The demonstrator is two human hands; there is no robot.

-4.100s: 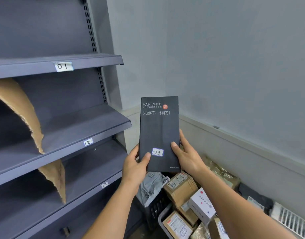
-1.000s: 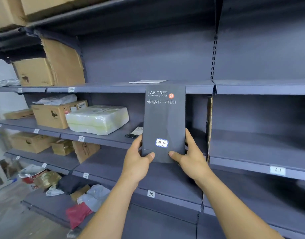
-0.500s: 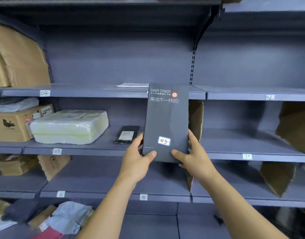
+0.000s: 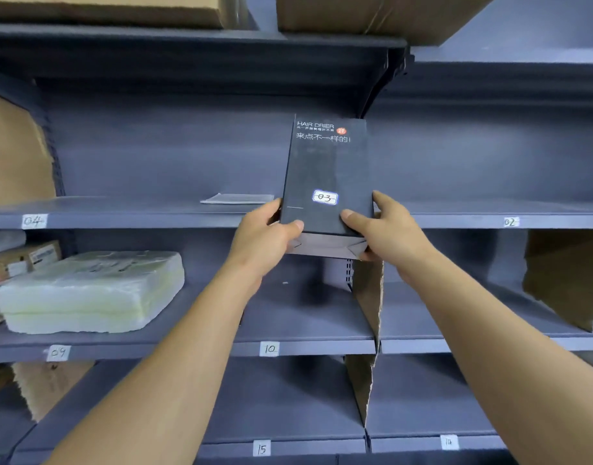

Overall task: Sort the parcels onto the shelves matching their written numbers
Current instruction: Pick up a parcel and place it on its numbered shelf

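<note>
Placement unfinished: left hand (image 4: 265, 236) and right hand (image 4: 385, 229) grip tall black cardboard box (image 4: 325, 169) labelled 03 by its base; grey metal shelf (image 4: 137, 205) lies just beyond them; release not yet done.

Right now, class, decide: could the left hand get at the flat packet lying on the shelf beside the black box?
Probably yes: the packet lies just beyond the left hand, nothing between them, but that hand grips the box and must let go first.
</note>
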